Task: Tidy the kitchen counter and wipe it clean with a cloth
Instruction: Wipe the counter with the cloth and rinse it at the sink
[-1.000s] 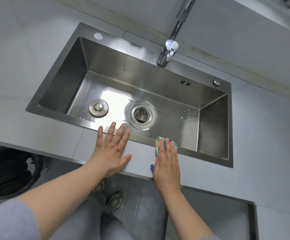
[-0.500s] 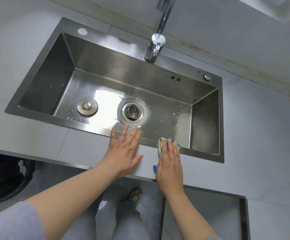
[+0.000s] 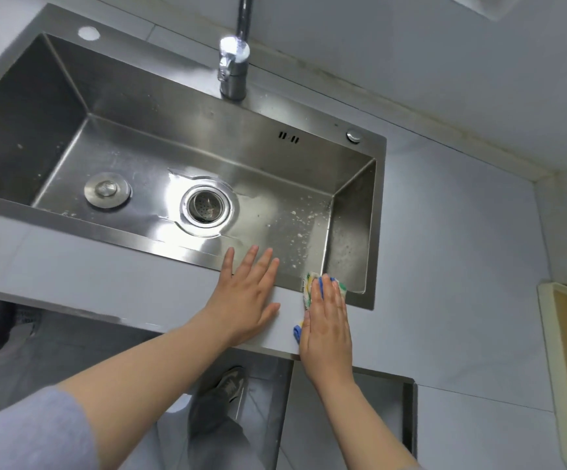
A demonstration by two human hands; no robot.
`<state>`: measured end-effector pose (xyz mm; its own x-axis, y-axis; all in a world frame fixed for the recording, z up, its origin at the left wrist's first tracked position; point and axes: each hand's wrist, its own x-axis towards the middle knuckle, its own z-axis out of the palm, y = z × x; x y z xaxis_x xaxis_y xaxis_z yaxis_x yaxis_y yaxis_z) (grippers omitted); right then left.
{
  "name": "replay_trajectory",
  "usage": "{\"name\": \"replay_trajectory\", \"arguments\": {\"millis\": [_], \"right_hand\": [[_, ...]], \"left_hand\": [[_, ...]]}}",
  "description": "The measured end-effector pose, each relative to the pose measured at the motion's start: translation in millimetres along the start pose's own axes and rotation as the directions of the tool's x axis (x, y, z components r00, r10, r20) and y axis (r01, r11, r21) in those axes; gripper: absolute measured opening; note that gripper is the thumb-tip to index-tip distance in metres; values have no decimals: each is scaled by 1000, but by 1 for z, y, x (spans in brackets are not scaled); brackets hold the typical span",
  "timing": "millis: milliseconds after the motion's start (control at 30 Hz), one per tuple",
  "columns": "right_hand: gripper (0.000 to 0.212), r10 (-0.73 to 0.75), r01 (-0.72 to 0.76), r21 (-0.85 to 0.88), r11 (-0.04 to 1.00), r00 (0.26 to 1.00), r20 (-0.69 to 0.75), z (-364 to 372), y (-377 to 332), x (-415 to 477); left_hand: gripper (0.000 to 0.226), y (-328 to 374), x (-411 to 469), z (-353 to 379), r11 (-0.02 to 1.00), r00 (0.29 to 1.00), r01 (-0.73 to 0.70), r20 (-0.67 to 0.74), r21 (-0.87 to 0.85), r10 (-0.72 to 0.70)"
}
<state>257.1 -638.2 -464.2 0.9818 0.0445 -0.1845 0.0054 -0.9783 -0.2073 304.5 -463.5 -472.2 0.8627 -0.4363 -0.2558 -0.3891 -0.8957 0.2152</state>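
Right hand (image 3: 326, 327) presses cloth (image 3: 309, 291), seemingly onto the sink (image 3: 381, 215) rim; left hand (image 3: 246, 296) flat on counter (image 3: 461, 266); both grips released

A sink (image 3: 173, 130) is set into the counter (image 3: 461, 266) and fills the upper left and centre of the frame. A faucet (image 3: 232, 69) is mounted on its rear rim, at upper centre. In the basin, a drain strainer (image 3: 207, 206) is seated mid-floor, with a stopper (image 3: 107, 191) laid to its left. On the counter strip below the sink, the left hand (image 3: 246, 300) is placed flat, fingertips over the front rim. Just to its right, the right hand (image 3: 327, 323) is laid flat upon a cloth (image 3: 308, 290) at the basin's lower-right corner.
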Motion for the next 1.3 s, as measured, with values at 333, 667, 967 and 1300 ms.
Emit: {"name": "replay_trajectory", "arguments": {"millis": [333, 667, 967, 1300], "right_hand": [[77, -31, 32, -5, 999, 999, 24, -17, 68, -9], [67, 20, -20, 24, 1000, 999, 28, -17, 82, -12], [74, 155, -155, -8, 988, 988, 13, -24, 75, -12], [60, 577, -439, 477, 762, 794, -192, -44, 56, -7]], "left_hand": [[97, 33, 12, 8, 980, 985, 171, 20, 100, -174], [100, 33, 12, 9, 980, 983, 181, 26, 82, -184], [99, 34, 12, 3, 979, 977, 189, 84, 72, -194], [103, 28, 13, -18, 988, 981, 124, 141, 88, -135]]}}
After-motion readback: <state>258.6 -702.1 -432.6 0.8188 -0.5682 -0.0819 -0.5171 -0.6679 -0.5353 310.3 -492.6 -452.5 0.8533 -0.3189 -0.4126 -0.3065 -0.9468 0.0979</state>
